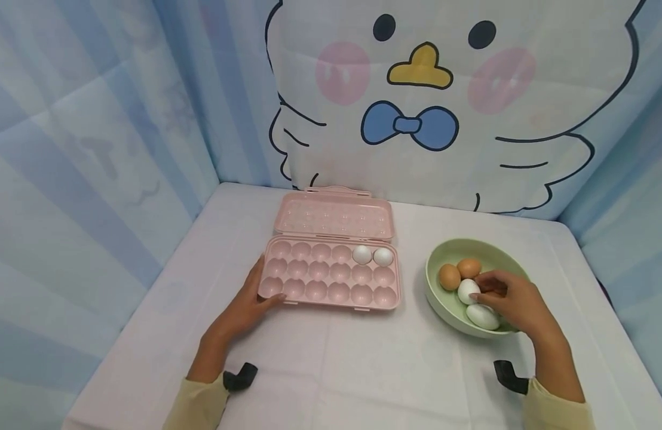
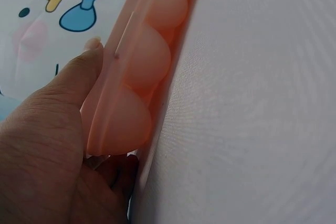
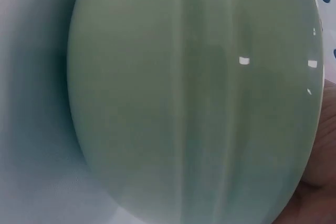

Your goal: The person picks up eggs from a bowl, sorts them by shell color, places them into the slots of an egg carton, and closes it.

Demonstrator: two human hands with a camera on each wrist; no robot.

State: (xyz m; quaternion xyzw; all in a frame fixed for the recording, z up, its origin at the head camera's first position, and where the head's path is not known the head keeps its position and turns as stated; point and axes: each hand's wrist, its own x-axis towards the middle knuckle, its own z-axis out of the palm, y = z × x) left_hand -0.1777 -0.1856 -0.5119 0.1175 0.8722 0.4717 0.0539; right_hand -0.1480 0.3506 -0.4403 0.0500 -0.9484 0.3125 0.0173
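Observation:
A pink egg tray [image 1: 331,275] lies with its lid folded back on the table, and two white eggs [image 1: 362,255] sit in the right end of its back row. My left hand [image 1: 247,306] grips the tray's left end, with the thumb at the front edge. The left wrist view shows the tray's rounded cups [image 2: 139,56] from the side, beside the thumb. Inside the green bowl [image 1: 438,306], my right hand [image 1: 511,298] pinches a white egg [image 1: 468,291]. Another white egg [image 1: 483,316] and two brown eggs [image 1: 449,277] lie around it. The bowl's outer wall [image 3: 194,98] fills most of the right wrist view.
The open lid [image 1: 335,216] lies behind the tray, close to the back curtain [image 1: 417,170] with a printed cartoon figure. White cloth [image 1: 363,364] covers the table. Blue patterned curtains [image 1: 94,179] stand at both sides.

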